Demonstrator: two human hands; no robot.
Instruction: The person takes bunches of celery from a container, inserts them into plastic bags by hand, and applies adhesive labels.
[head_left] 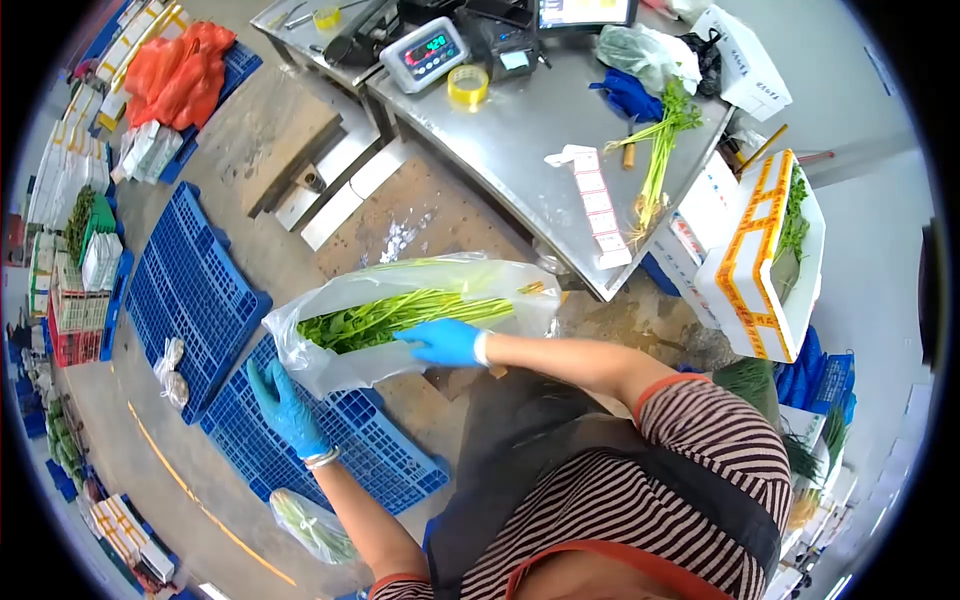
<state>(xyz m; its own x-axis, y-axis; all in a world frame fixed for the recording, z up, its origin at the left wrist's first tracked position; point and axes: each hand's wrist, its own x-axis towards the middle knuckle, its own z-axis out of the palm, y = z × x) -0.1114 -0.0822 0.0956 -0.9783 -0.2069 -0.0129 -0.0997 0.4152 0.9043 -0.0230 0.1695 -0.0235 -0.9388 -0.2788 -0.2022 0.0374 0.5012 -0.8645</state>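
A large clear plastic bag point(365, 369) lies across the middle, holding a bundle of green leafy stalks point(410, 312) with the leaves toward its left end. My right hand point(443, 342), in a blue glove, touches the near side of the bundle at the bag; whether its fingers grip anything is hard to tell. My left hand point(287, 408), also gloved in blue, is beside the bag's left end, above a blue pallet, its fingers apart and nothing in them.
A steel table point(500, 170) carries a scale point(424, 55), yellow tape point(467, 86), a label strip point(594, 205) and loose stalks point(657, 165). Blue pallets point(190, 290) lie on the floor at left. A foam box point(750, 270) stands at right.
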